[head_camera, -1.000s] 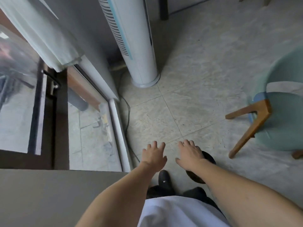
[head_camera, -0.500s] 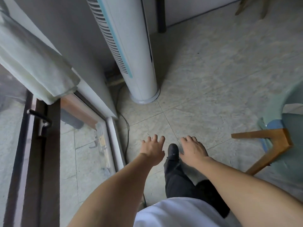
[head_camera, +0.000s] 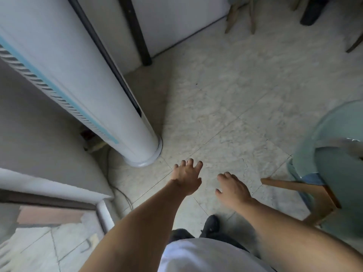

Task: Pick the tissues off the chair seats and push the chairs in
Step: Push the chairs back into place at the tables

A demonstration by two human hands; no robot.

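Left hand point(head_camera: 186, 178) and right hand point(head_camera: 232, 188) spread, empty, above tiled floor point(head_camera: 225, 107). Green chair point(head_camera: 337, 169) at right, tower fan point(head_camera: 82, 81) left. No legible writing.

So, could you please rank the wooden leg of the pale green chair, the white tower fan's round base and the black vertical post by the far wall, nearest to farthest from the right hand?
From the right hand, in the head view:
1. Wooden leg of the pale green chair, just to its right.
2. White tower fan's round base, to the left, beyond the left hand.
3. Black vertical post, far ahead by the wall.
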